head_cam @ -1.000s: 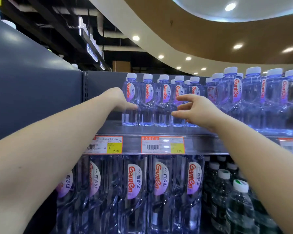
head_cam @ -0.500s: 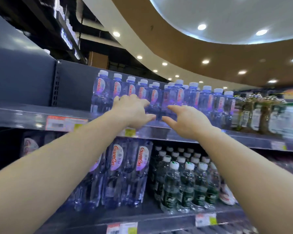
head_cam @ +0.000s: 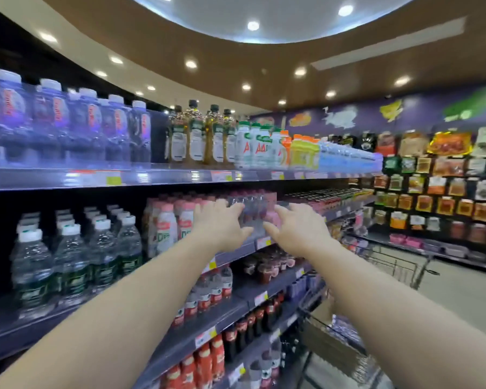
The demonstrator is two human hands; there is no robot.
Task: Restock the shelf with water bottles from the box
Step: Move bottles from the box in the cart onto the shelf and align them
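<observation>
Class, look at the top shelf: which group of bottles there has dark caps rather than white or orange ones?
The tall amber-coloured bottles, standing between the clear purple-tinted water bottles and the white bottles. They alone have dark caps.

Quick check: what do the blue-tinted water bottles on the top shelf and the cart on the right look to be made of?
Water bottles: likely clear, blue-tinted plastic, glossy; you see through them, with white caps that look like opaque plastic. Cart: seemingly thin metal wire, judging by its open grid, though blur hides the finish.

Two hands (head_cam: 222, 226), one cart (head_cam: 334, 332), perhaps four amber bottles (head_cam: 195, 136)
</observation>
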